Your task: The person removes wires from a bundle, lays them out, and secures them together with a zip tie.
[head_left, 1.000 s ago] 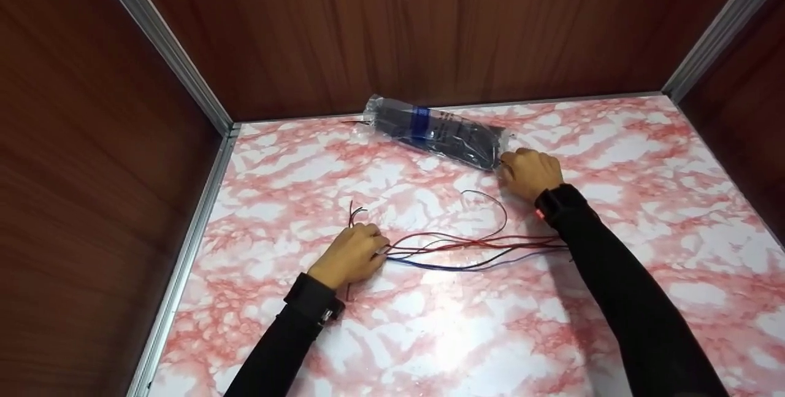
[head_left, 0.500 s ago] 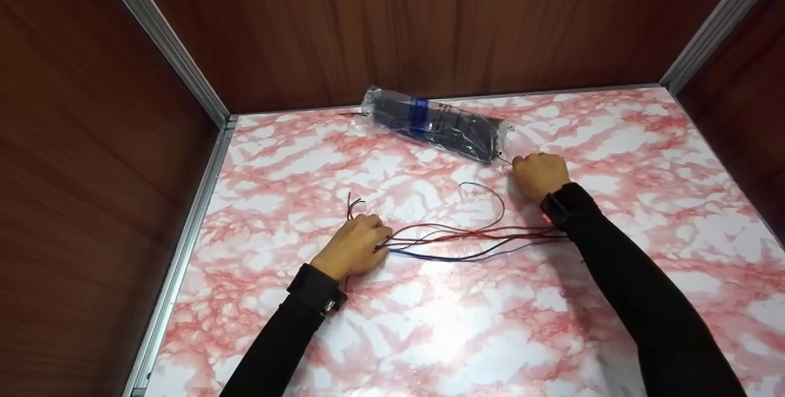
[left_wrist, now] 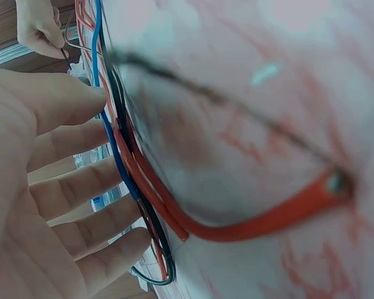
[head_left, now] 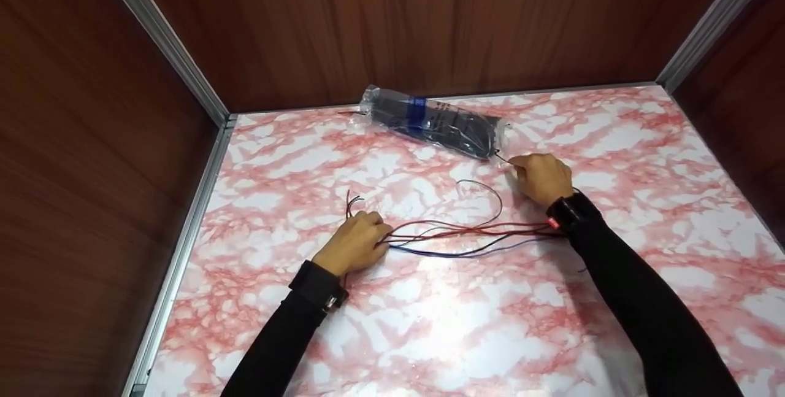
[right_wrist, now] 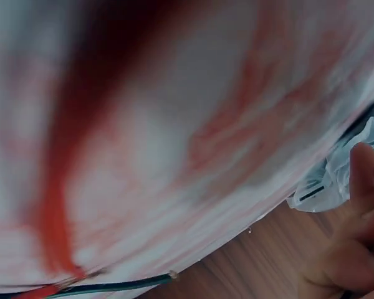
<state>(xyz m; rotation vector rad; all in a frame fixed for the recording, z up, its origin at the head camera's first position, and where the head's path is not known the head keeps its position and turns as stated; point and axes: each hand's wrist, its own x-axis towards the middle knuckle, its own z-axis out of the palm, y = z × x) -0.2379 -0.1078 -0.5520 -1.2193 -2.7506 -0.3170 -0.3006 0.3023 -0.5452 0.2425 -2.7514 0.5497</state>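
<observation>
Several loose wires, among them a red wire [head_left: 466, 230] and a blue wire [head_left: 436, 255], lie across the table in the head view. My left hand [head_left: 352, 243] rests on their left end; in the left wrist view its fingers [left_wrist: 75, 190] are extended, with the tips against the bundle. Farther back lies a clear plastic bag [head_left: 457, 124] of black cable ties with a blue band. My right hand [head_left: 546, 177] pinches a thin black cable tie [head_left: 504, 159] that sticks out of the bag's right end. The right forearm covers the wires' right end.
Brown wood-grain panels [head_left: 417, 29] with grey metal edge strips [head_left: 165, 53] enclose the table [head_left: 429, 329] at the back and sides. The tabletop has a red and white marbled pattern. A thin dark wire [head_left: 500, 200] curls up behind the bundle.
My right hand has drawn back from the bag's end, to the right and slightly toward me, and a length of the black cable tie now shows. My left hand stays on the wires.
</observation>
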